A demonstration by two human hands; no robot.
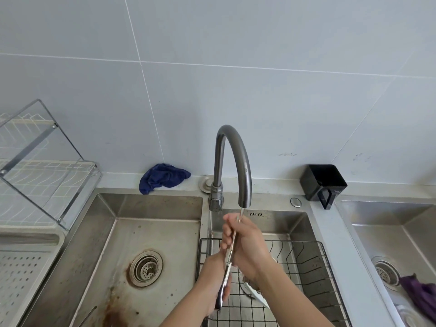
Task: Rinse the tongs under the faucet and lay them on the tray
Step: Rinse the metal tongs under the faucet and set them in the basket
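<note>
Metal tongs (230, 252) stand nearly upright under the spout of the grey arched faucet (232, 161), their tip in a thin stream of water. My left hand (215, 277) grips the lower handle end. Higher up, my right hand (245, 244) curls round the upper part of the tongs just below the spout. A perforated white tray (21, 274) lies at the far left, beside the sink.
A black wire basket (306, 263) sits in the middle basin with a white dish (256, 295) in it. The left basin (151, 232) has a rusty drain. A dish rack (42, 161), blue cloth (162, 177), black cup (323, 182) and purple cloth (420, 296) lie around.
</note>
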